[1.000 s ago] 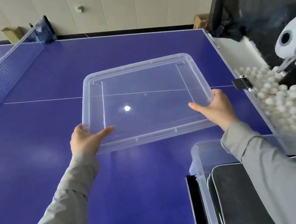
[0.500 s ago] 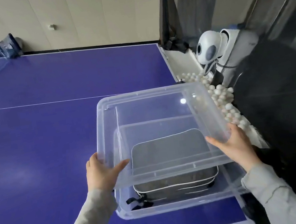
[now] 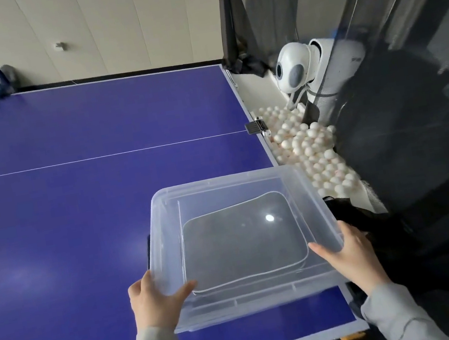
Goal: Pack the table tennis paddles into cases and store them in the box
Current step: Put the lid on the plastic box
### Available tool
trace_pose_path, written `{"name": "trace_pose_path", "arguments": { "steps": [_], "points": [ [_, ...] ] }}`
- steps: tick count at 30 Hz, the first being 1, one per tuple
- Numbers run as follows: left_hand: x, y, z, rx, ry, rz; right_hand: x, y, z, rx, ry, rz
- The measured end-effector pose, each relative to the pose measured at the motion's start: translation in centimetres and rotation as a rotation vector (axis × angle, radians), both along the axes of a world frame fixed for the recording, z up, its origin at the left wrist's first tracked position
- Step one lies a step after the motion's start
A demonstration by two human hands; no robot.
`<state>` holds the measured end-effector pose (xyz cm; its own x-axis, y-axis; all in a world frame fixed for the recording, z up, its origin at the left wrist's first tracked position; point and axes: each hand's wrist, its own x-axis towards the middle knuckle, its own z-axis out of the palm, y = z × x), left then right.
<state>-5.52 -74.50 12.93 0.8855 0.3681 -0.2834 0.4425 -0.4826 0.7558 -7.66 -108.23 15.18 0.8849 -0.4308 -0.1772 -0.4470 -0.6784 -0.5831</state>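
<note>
the left hand (image 3: 156, 301) and right hand (image 3: 352, 258) pinch the near corners of the clear plastic lid (image 3: 302, 187), likely light, slick and bendy, best held at its rim, over the clear box (image 3: 254, 311) holding a grey padded case (image 3: 243, 243) on the blue table (image 3: 78, 222).

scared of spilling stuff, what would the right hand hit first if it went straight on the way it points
The right hand grips the lid; straight on past it, probably the white balls, though depth is unclear.
</note>
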Motion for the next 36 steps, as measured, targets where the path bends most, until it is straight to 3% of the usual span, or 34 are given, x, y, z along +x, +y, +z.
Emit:
{"name": "trace_pose_path", "arguments": {
  "steps": [10,15,20,22,29,36],
  "points": [
    [-0.2,-0.1,-1.1,-0.054,0.075,0.041,0.2,-0.7,-1.0,0.086,0.059,-0.001],
    [2.6,1.2,-0.1,0.004,0.116,0.062,3.5,-1.9,-0.8,0.199,0.041,-0.113],
    [5.5,2.4,-0.1,-0.285,0.37,0.027,6.3,-2.5,-1.8,0.31,0.168,-0.187],
    [5.3,2.4,-0.2,-0.254,0.359,0.021,6.3,-2.6,-2.3,0.337,0.161,-0.223],
    [4.3,0.9,-0.2,0.07,0.08,0.006,5.5,-1.6,-2.5,0.02,-0.069,-0.2],
    [4.5,0.5,-0.1,0.156,0.068,-0.007,5.5,-1.3,-2.6,-0.066,-0.082,-0.149]
  ]
}}
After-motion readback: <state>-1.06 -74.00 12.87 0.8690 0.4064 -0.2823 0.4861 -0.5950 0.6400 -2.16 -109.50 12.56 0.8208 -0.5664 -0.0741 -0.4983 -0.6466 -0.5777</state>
